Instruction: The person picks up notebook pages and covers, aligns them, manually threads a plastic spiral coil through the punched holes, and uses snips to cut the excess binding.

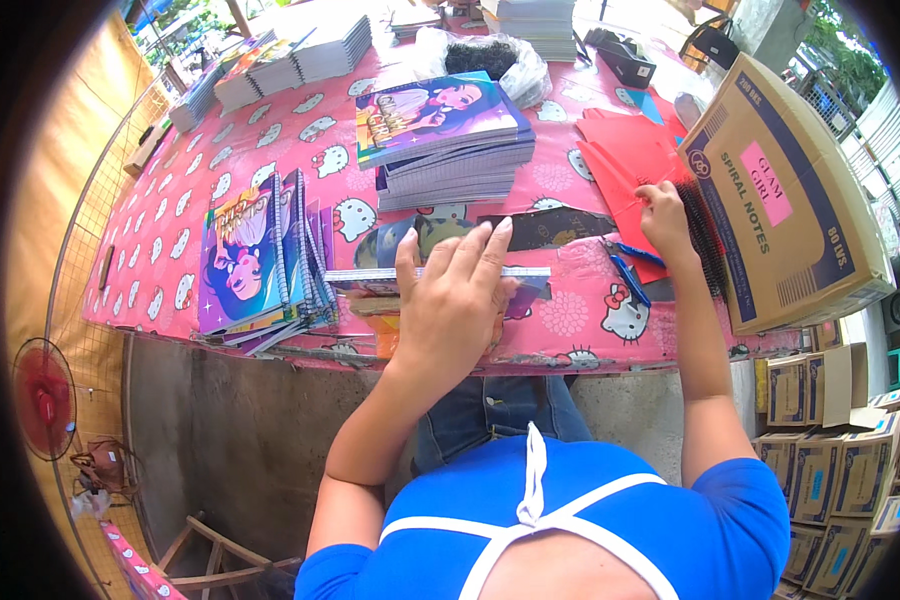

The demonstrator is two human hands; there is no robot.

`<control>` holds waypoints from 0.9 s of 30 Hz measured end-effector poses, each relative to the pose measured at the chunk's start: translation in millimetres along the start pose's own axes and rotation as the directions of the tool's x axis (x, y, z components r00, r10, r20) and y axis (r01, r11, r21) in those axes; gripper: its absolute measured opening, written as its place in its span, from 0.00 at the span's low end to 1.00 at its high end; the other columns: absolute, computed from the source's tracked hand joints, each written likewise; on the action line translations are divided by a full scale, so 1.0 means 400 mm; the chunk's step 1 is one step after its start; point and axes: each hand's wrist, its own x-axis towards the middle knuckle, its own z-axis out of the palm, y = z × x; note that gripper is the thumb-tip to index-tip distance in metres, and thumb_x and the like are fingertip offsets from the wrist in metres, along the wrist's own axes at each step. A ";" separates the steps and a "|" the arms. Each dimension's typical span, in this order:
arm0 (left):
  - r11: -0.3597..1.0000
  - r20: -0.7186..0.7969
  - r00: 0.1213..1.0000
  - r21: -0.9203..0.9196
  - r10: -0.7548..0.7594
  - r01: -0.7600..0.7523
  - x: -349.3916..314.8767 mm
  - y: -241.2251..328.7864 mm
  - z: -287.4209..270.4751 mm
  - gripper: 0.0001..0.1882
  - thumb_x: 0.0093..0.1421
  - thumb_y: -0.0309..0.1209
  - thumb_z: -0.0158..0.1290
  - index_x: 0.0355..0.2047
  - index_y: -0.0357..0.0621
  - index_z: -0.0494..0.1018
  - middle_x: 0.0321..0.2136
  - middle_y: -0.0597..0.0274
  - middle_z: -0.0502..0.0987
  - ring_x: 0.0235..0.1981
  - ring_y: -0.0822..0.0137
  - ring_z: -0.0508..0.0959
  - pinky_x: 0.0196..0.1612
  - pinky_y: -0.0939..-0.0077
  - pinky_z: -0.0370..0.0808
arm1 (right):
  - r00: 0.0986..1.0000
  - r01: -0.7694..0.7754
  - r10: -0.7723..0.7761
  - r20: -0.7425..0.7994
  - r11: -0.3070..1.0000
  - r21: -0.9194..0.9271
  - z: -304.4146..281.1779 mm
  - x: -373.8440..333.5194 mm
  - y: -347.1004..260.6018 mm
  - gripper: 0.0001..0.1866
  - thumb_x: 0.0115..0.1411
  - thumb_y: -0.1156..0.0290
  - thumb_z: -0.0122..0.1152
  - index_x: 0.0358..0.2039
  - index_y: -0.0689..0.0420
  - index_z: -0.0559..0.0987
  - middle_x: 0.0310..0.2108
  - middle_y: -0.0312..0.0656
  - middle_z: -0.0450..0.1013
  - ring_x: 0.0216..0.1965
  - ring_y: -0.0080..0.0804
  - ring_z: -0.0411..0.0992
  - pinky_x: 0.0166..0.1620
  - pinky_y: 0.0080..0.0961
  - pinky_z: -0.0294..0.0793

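"In the head view, what is the left hand point(450, 300) doing?"

"It is holding a notebook point(370, 274) that is standing on its thin edge, at the near side of the pink table point(560, 325)."

"Why is it standing up like that?"

"I guess the hand is stopping it from tipping, and the long edge is facing up so it is easy to get at."

"And the right hand point(667, 225)?"

"It is reaching over by the red sheets point(620, 165) and the black coils point(708, 235). Its fingers are bending in, but I can't tell if they are pinching anything."

"Why are those things lying there?"

"Maybe so the right hand is getting to them fast. The blue tool point(630, 272) is lying close by too. The big box point(785, 200) is sitting just beside the coils."

"How are the arms looking?"

"The left elbow is bending, and its fingers are pointing away, hooking over the notebook. The right arm is stretching forward, with its wrist bending inward."

"And the other books?"

"One pile point(445, 130) is sitting behind the notebook, and another pile point(260, 260) is leaning at the left."
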 end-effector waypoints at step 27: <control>0.964 -0.282 0.959 -0.256 0.001 -0.076 -0.048 0.022 0.005 0.14 0.43 0.34 0.67 0.31 0.47 0.80 0.26 0.71 0.76 0.29 0.70 0.74 0.50 0.67 0.60 | 0.817 0.277 -0.526 0.236 0.718 0.639 -0.256 -0.140 -0.442 0.12 0.46 0.83 0.65 0.34 0.62 0.81 0.25 0.41 0.73 0.27 0.30 0.73 0.30 0.23 0.70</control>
